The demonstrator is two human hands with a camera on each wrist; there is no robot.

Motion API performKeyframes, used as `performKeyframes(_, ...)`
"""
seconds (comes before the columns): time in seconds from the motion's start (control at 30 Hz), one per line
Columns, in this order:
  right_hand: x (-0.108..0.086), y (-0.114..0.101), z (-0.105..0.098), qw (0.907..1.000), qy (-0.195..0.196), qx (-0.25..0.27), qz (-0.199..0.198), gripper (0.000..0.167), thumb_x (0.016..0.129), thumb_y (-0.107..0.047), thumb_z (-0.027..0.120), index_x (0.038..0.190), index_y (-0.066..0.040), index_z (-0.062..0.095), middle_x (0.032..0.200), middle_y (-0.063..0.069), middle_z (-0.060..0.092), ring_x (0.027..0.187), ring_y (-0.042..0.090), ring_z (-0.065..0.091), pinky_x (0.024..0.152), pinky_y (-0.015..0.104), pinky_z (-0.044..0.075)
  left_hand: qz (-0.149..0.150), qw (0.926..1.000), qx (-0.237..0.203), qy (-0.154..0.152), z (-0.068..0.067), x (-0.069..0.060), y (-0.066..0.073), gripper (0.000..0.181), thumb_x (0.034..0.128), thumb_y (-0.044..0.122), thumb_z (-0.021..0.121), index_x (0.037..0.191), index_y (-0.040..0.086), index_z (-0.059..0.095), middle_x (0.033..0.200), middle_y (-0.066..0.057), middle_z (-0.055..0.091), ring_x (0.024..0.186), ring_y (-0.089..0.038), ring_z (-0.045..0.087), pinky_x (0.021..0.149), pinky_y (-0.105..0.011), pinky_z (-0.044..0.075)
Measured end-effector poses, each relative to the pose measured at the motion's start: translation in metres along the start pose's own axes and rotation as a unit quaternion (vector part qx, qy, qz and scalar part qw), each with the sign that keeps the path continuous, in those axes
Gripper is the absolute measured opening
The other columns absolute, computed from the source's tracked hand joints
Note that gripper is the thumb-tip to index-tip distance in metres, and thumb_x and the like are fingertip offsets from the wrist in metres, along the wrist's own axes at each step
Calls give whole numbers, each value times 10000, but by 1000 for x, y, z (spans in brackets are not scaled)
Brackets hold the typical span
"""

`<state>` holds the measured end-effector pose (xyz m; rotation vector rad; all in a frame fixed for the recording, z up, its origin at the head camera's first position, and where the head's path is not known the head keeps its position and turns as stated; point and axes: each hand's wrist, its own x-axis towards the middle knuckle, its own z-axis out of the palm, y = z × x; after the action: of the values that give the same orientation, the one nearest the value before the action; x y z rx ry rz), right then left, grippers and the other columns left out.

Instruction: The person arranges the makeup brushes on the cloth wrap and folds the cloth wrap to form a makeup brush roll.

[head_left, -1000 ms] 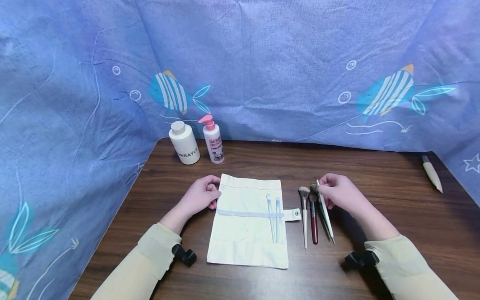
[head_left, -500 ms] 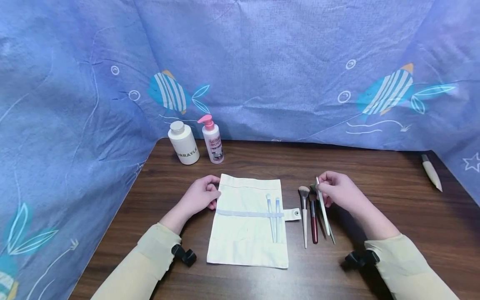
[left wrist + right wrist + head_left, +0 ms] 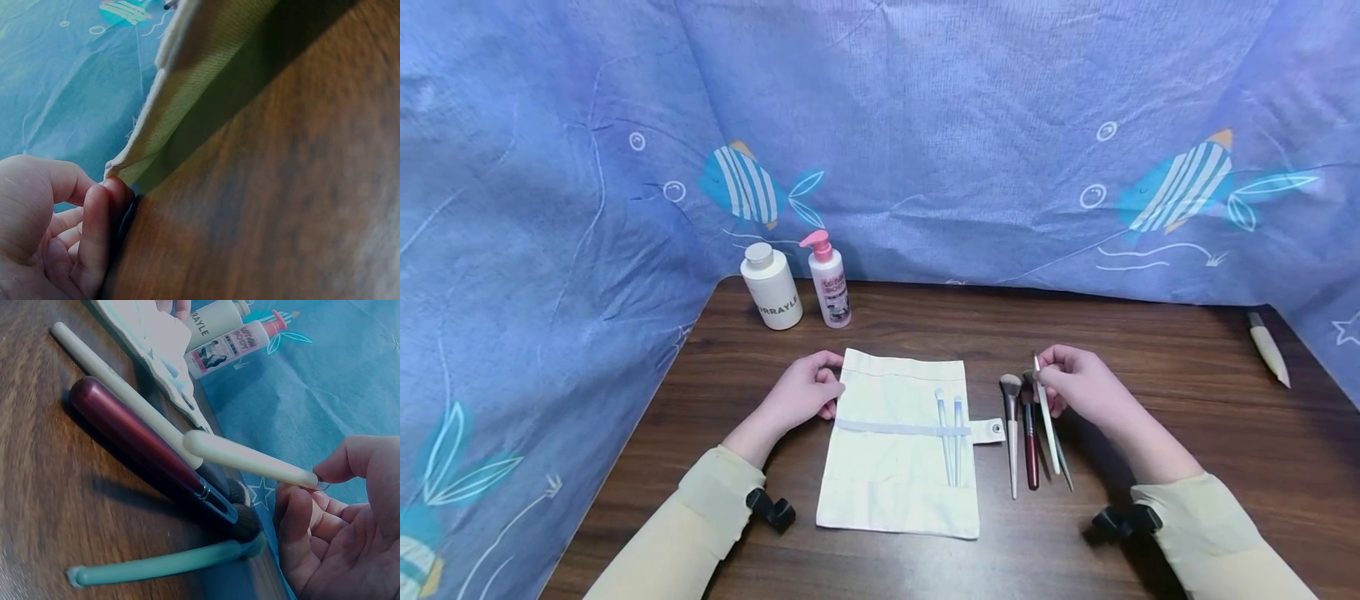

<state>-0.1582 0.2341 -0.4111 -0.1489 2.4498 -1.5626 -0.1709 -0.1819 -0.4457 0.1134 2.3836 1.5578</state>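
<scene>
While the left hand [image 3: 801, 392] pinches the near side edge of a cream cloth roll [image 3: 887, 467] between thumb and fingers, the right hand [image 3: 1071, 379] pinches a white-handled brush [image 3: 1048, 429] near its upper end, thumb against fingertips. From that right-hand grip the handle slants down toward the person; its bristle end is probably tucked among the fingers, though the view there is too poor to be sure.

Just beside the held handle, to its left, lies a red-handled brush [image 3: 1032, 458], and beyond that one a pale-handled brush [image 3: 1012, 450] with its bristles pointing away from the person. On the grip's other side, a green-handled brush [image 3: 156, 565] rests on the dark wooden table [image 3: 1075, 325].

To the right of the left hand's pinch, the roll lies spread flat, with two slim brushes [image 3: 957, 458] under its elastic band [image 3: 880, 427] and a snap strap [image 3: 985, 431] reaching toward the loose brushes. Past the left hand, toward the blue curtain [image 3: 962, 125], stand a white bottle [image 3: 775, 292] and a pink-topped pump bottle [image 3: 831, 287].
</scene>
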Motion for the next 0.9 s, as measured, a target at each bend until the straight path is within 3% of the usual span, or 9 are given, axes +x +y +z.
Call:
performKeyframes(0.57,0,-1,0,9999,20,-108,-22,218,920,-15,496,1092,114,533,733,98,654,609,135,621,527,314,571,57,10000,39,-1,0,0,2,408,940,15,620,1345,17,570,718,-79,627,534,-170,619,542,-304,579)
performKeyframes(0.9,-1,0,0,10000,-40,-26,-33,238,991,-58,462,1105,144,514,739,93,635,626,127,614,539,328,575,23,10000,58,-3,0,0,0,406,944,21,626,1346,19,570,724,-82,631,537,-177,623,546,-306,580)
